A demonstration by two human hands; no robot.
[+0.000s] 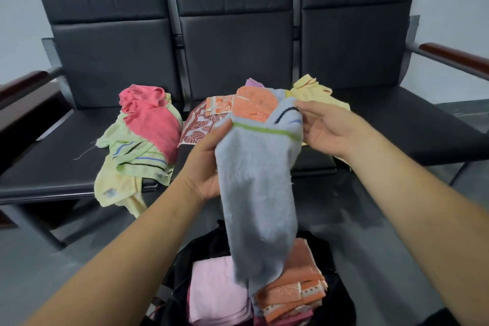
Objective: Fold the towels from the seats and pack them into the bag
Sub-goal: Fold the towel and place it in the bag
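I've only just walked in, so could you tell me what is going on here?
A person is holding a light blue towel in both hands, the left hand gripping its side and the right hand pinching its top edge, over an open black bag. A folded pink towel and orange towels already lie in it. More crumpled towels wait on the black seats.

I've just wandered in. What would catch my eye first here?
A pale blue terry towel, green-striped, hangs in the middle, gripped by the left hand and right hand, above an open black bag holding a folded pink towel and folded orange towels. Behind, a crumpled red towel lies on the left black padded seat.
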